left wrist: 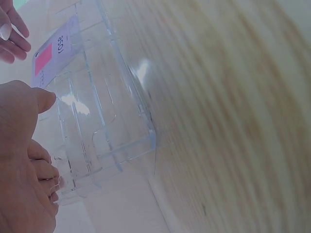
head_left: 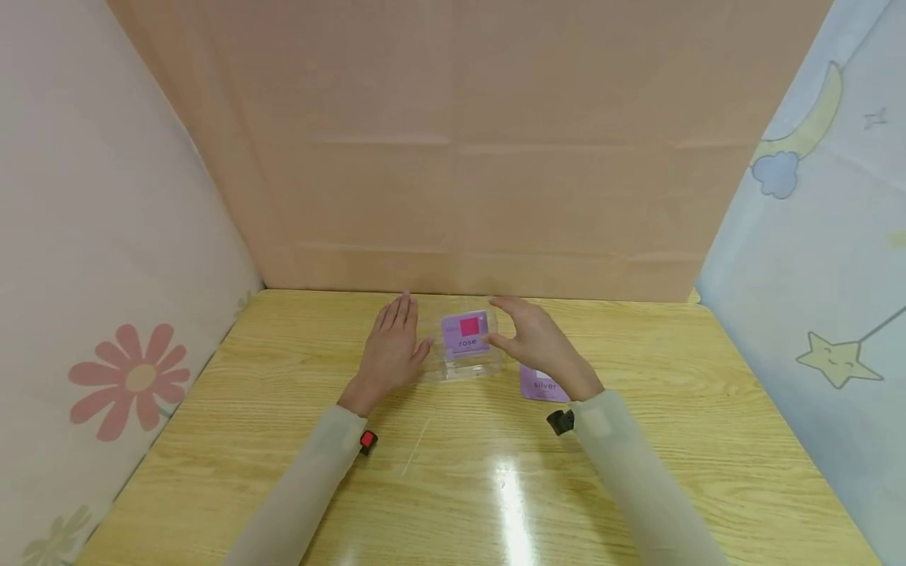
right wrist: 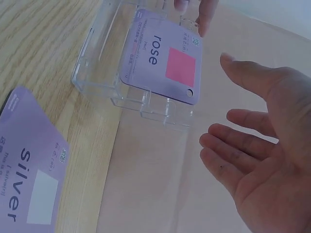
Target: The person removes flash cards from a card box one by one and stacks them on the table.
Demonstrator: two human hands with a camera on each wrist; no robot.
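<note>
A clear plastic stepped holder [head_left: 473,371] stands on the table in front of both hands. In it leans a purple card marked "rose" [right wrist: 160,58], with a pink square and a small hole near one corner. My left hand [head_left: 389,346] lies at the holder's left part, its fingers straight and its thumb toward the card. In the right wrist view my right hand [right wrist: 265,131] is beside the rose card with fingers spread and nothing between them. A second purple card, "silver" [right wrist: 34,165], lies on the table below my right hand, partly covered by it in the head view.
The wood-grain table [head_left: 283,440] ends at a tan backdrop [head_left: 453,196] just behind the holder. Patterned side panels stand at the left [head_left: 57,236] and right [head_left: 814,251]. A dark band piece [head_left: 561,422] sits at the right wrist.
</note>
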